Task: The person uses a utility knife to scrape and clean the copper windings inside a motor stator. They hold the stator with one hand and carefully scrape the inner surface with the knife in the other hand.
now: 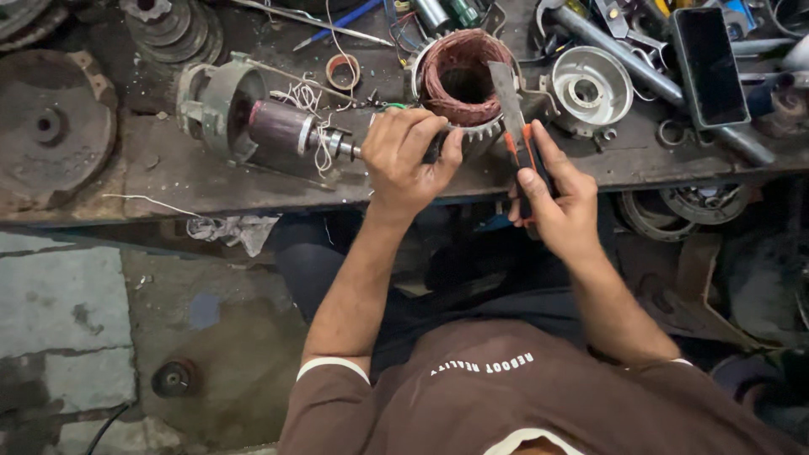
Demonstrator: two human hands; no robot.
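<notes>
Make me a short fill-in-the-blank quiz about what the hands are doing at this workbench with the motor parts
1. The right hand holds a flat metal file by its orange and ______ handle.
2. The left hand grips the edge of the stator, whose windings are ______ coloured.
3. The file's blade rests against the stator's ______ side as the picture shows it.
4. Left of the stator on the workbench lies a rotor with loose ______ string around its shaft.

Missing words: black; copper; right; white

light: dim, even overhead | shadows: deep under workbench [168,181] | glare: mild on metal | focus: sharp, edges slightly stretched
</notes>
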